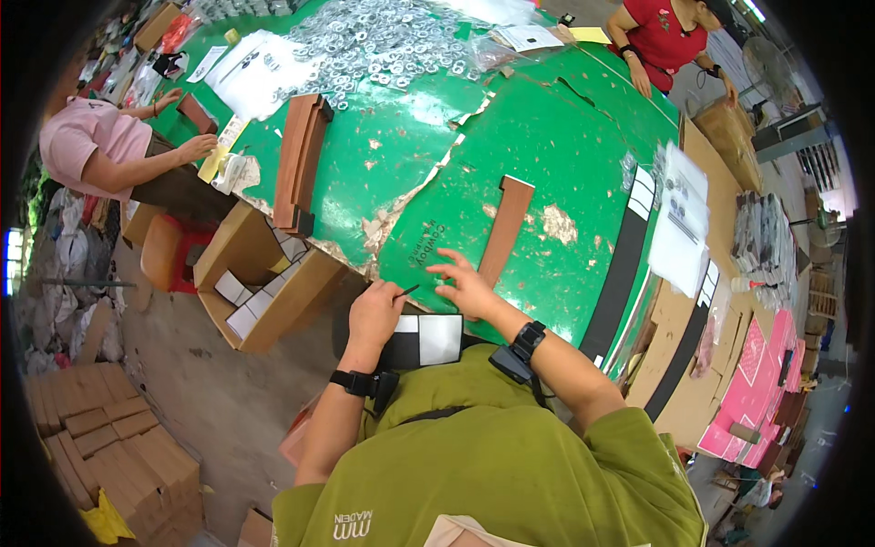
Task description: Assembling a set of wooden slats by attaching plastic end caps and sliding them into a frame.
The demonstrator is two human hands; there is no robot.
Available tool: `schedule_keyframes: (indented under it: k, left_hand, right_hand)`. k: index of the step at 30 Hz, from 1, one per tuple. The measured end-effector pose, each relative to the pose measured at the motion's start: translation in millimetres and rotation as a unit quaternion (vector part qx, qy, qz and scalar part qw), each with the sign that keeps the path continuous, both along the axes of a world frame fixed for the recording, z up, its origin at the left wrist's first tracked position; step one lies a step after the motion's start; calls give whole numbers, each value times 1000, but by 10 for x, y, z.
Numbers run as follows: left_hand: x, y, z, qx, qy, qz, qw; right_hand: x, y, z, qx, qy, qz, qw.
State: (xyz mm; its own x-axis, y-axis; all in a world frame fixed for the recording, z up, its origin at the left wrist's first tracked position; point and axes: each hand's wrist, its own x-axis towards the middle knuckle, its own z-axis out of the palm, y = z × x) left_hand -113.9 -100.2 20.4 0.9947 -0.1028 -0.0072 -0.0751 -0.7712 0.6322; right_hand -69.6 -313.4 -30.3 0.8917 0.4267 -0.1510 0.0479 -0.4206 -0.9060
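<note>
Near the table's front edge, my left hand [375, 315] is closed around a thin dark stick-like thing [407, 291], whose tip points right; its exact kind is too small to tell. My right hand [467, 284] has its fingers spread, with nothing visible between them, and hovers beside the near end of a brown wood-look strip [507, 230] lying on the green table [410, 164]. Below both hands, a black piece with white rectangles [441, 340] lies at my lap, partly hidden by my left hand and wrist.
A stack of brown strips [301, 164] stands at left, above an open carton [246, 273]. Grey rings [383, 41] are heaped at the back. Long black strips [620, 255] and plastic bags [679, 219] lie right. Co-workers in pink [96, 146] and red [665, 41] stand across.
</note>
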Motion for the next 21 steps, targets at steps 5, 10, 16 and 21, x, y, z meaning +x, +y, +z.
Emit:
schedule_keyframes:
  k: [5,10,16,21]
  left_hand:
    - [-23,-26,-148,19,37,40,998]
    - [-30,-35,-180,-29,38,63,997]
    - [-46,-30,-289,-89,74,99,988]
    - [3,-200,-181,-85,57,67,992]
  right_hand:
    - [30,-479,-80,-181,-63,99,976]
    - [12,-850,-221,-298,-266,229,888]
    - [236,-662,-182,-295,-374,210,854]
    - [423,-369,-140,-317,-344,182,865]
